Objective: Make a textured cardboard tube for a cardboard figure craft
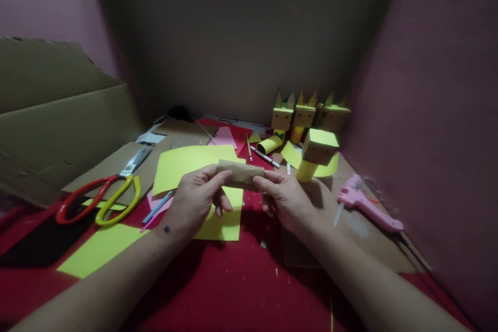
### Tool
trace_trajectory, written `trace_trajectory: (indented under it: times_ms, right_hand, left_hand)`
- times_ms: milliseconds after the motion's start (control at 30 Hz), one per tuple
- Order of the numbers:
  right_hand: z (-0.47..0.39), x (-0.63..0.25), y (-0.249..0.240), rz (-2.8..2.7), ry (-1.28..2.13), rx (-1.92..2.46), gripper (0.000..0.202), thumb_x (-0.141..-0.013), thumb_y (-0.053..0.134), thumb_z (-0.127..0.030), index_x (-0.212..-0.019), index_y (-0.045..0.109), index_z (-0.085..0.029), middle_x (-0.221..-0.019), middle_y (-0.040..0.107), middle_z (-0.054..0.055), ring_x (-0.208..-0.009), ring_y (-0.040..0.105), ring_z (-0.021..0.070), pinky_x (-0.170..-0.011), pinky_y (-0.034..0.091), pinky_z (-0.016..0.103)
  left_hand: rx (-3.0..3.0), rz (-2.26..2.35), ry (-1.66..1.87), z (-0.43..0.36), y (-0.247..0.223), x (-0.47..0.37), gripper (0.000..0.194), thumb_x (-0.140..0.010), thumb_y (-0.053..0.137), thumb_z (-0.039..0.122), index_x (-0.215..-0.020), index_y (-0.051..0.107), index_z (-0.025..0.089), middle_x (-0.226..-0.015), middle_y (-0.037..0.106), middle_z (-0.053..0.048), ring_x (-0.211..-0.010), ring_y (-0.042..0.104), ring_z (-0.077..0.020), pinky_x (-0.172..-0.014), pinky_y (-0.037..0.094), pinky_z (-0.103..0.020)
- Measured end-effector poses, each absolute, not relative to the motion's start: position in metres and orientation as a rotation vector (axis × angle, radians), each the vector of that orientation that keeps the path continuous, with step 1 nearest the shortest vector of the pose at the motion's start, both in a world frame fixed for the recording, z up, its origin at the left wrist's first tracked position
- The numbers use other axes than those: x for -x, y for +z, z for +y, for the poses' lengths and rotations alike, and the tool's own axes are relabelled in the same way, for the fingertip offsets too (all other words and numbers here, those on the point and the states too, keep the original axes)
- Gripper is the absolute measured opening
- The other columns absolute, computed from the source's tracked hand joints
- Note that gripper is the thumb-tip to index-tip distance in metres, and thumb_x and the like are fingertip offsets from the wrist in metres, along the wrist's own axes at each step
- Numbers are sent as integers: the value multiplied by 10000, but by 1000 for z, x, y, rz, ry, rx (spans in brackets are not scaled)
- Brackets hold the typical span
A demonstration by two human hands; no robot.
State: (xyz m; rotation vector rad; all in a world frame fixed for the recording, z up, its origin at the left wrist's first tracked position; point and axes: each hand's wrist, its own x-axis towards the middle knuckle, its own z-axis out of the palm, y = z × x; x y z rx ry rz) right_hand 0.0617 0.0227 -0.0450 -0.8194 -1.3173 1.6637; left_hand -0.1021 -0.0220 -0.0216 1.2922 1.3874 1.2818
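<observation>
A small brown cardboard piece (241,173), long and seemingly rolled or folded, is held level above the red table surface (249,290). My left hand (200,192) pinches its left end between thumb and fingers. At the right end, my right hand (286,197) grips it the same way. Yellow paper sheets (187,163) lie beneath and behind my left hand. To the right of the piece stands a cardboard box head (321,147) with a yellow top, on a yellow tube (306,170).
Red-and-yellow scissors (116,181) lie at left near a large cardboard sheet (58,109). A pink glue gun (368,205) rests on cardboard at right. Several eared box figures (305,114), a yellow tube (271,143) and pencils (264,157) are at the back.
</observation>
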Motion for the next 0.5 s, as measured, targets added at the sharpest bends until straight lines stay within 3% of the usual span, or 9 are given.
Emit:
trace_trajectory:
  times_ms: [167,300,500]
  right_hand:
    - [16,-56,-46,-1295,1641,816,227,-772,657,-320,-955,661,-187,-616,609,-37,-414,509,64,-362,367,180]
    - [16,-55,-47,-1233,1688,802,255,-751,658,-265,-973,673,-142,-686,665,12,-532,613,97,-499,483,211]
    - [16,-56,-47,-1143,1740,762,238,-717,717,-237,-923,701,-118,-662,672,35,-552,621,111,-521,480,223]
  left_hand:
    - [-1321,1389,1348,-21,-26,99,191,-844,578,303,-948,595,144,-478,611,26,-356,546,-106,-334,422,-175]
    - [-1382,1393,1339,-21,-27,99,163,-840,577,304,-900,571,153,-493,599,38,-352,542,-99,-339,425,-177]
    - [-1411,1416,1291,-21,-26,99,161,-838,574,308,-884,583,155,-520,580,42,-387,552,-102,-357,436,-183]
